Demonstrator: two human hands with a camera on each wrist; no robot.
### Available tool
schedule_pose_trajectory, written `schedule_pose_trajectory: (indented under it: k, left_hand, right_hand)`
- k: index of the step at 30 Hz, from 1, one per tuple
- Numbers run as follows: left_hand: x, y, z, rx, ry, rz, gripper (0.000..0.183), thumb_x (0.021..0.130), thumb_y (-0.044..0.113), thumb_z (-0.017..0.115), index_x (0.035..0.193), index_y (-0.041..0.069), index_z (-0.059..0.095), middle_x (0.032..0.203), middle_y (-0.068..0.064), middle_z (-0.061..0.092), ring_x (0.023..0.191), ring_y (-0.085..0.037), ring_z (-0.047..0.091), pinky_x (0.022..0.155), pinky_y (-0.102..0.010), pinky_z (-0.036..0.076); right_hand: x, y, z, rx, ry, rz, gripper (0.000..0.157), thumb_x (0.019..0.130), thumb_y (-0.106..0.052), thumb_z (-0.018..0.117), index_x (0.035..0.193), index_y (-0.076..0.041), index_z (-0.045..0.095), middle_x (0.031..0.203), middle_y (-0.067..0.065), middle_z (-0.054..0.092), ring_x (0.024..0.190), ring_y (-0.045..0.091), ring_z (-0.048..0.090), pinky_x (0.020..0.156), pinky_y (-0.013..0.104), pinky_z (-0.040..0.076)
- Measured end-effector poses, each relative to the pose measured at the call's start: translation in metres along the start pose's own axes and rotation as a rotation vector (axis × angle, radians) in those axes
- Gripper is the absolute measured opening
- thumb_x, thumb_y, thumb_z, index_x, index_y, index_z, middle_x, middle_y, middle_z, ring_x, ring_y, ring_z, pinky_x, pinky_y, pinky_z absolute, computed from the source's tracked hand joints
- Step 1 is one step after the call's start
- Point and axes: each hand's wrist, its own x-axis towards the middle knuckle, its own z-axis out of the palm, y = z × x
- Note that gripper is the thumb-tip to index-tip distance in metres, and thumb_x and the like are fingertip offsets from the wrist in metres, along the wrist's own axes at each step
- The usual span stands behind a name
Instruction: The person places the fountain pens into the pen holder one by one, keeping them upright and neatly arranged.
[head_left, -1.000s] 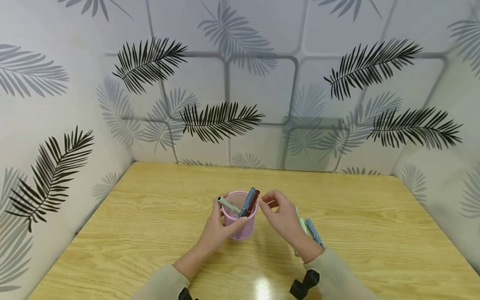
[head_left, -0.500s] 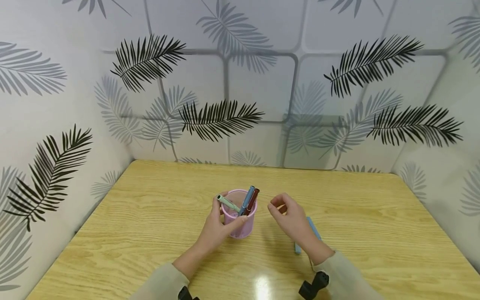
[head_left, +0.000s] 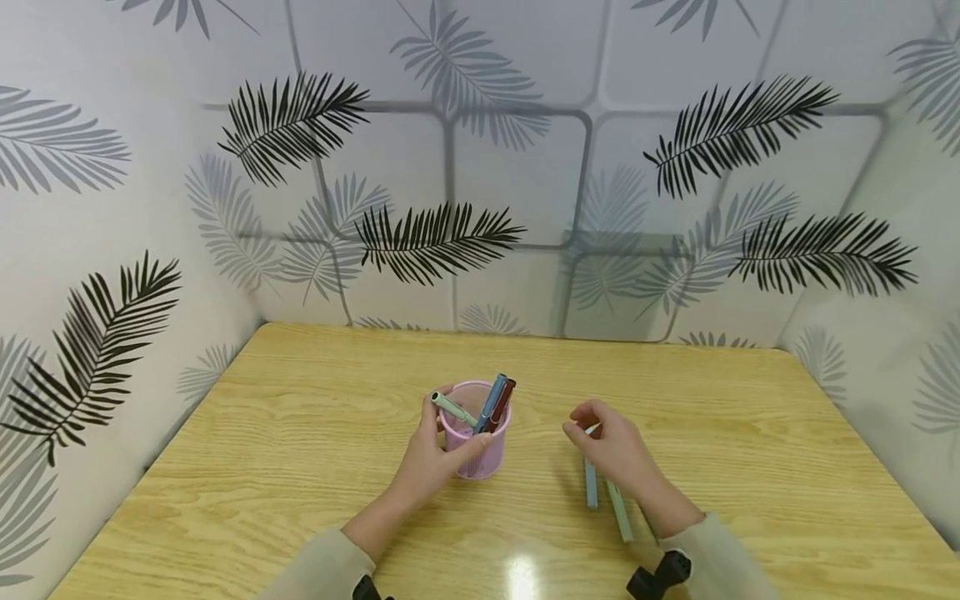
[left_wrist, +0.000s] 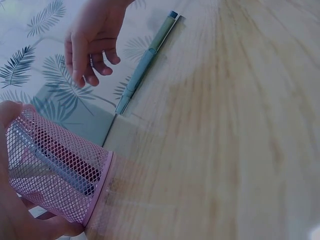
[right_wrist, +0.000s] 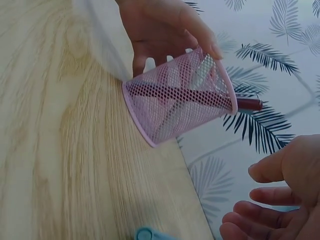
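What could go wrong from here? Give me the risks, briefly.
The slim pale-green pen leans out over the rim of the round pink mesh cup and might slip out if the left hand tips it.
A slim blue pen and a slim green pen lie loose on the yellow wood-grain table by the right hand and could roll if brushed.

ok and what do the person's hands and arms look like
The left hand and right hand are bare, without gloves. Both arms have plain, pale greyish sleeves. A small black angular device shows at the right cuff, and part of a black piece at the left. No cables visible.
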Motion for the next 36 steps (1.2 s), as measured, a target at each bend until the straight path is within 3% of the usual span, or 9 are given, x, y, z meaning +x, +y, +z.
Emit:
schedule_pose_trajectory:
  k: [13, 21, 36]
  left_hand:
    - [0.0, 0.002, 0.0, -0.001, -0.004, -0.005, 0.078, 0.084, 0.018, 0.07, 0.143, 0.006, 0.02, 0.131, -0.022, 0.041, 0.116, -0.04, 0.044, 0.086, -0.047, 0.046]
    - [0.0, 0.0, 0.0, 0.001, -0.002, -0.011, 0.078, 0.084, 0.02, 0.07, 0.143, 0.009, 0.021, 0.132, -0.021, 0.041, 0.117, -0.038, 0.044, 0.087, -0.047, 0.046]
    - [0.0, 0.0, -0.001, 0.002, -0.006, -0.004, 0.078, 0.084, 0.021, 0.07, 0.144, 0.008, 0.021, 0.133, -0.021, 0.04, 0.117, -0.039, 0.044, 0.087, -0.048, 0.045]
  right_hand:
    - [-0.009, 0.025, -0.02, -0.078, 0.037, 0.002, 0.018, 0.09, -0.012, 0.061, 0.104, -0.001, 0.06, 0.093, 0.008, 0.06, 0.078, 0.022, 0.058, 0.06, 0.031, 0.047]
    - [-0.018, 0.038, -0.028, -0.212, 0.027, 0.058, 0.024, 0.088, -0.012, 0.061, 0.104, 0.006, 0.06, 0.092, 0.013, 0.06, 0.076, 0.023, 0.057, 0.058, 0.033, 0.047]
    - [-0.018, 0.048, -0.028, -0.325, -0.084, 0.144, 0.024, 0.082, -0.008, 0.066, 0.098, 0.009, 0.06, 0.086, 0.014, 0.064, 0.073, 0.025, 0.06, 0.059, 0.039, 0.049]
